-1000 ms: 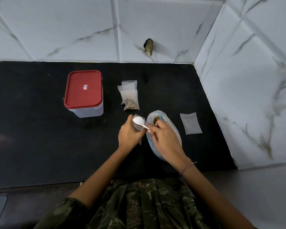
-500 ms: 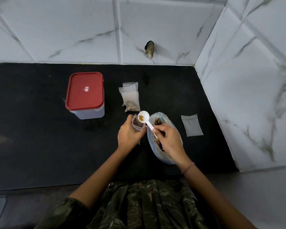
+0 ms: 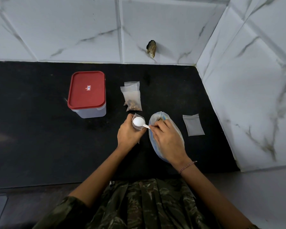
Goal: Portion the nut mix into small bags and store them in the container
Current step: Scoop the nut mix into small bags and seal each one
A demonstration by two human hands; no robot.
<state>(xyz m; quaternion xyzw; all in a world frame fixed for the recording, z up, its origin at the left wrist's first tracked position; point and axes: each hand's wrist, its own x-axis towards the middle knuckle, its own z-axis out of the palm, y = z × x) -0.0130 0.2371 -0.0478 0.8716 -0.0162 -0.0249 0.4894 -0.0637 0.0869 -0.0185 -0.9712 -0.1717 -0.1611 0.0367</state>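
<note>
A: What is the left hand [image 3: 128, 133] doing?

B: It is curled around a small bag [image 3: 137, 125] and holds it up with the mouth open.

A: And the right hand [image 3: 168, 139]?

B: Its fingertips pinch the handle of a white spoon [image 3: 139, 122]. The spoon is turned over right on top of the small bag's mouth, so you see its round back.

A: Where is the nut mix?

B: In the big bag [image 3: 165, 138], lying on the black counter [image 3: 40, 138] under the right hand. Its open top is just beside the small bag.

A: Are any bags done?

B: Two filled bags [image 3: 132, 98] lie stacked behind the hands, with brown nuts at the bottom. One empty bag [image 3: 193, 124] lies flat to the right, near the white wall [image 3: 254, 96].

A: And the container [image 3: 87, 95]?

B: It stands to the left, well apart from the hands. Its red lid [image 3: 87, 89] is on.
</note>
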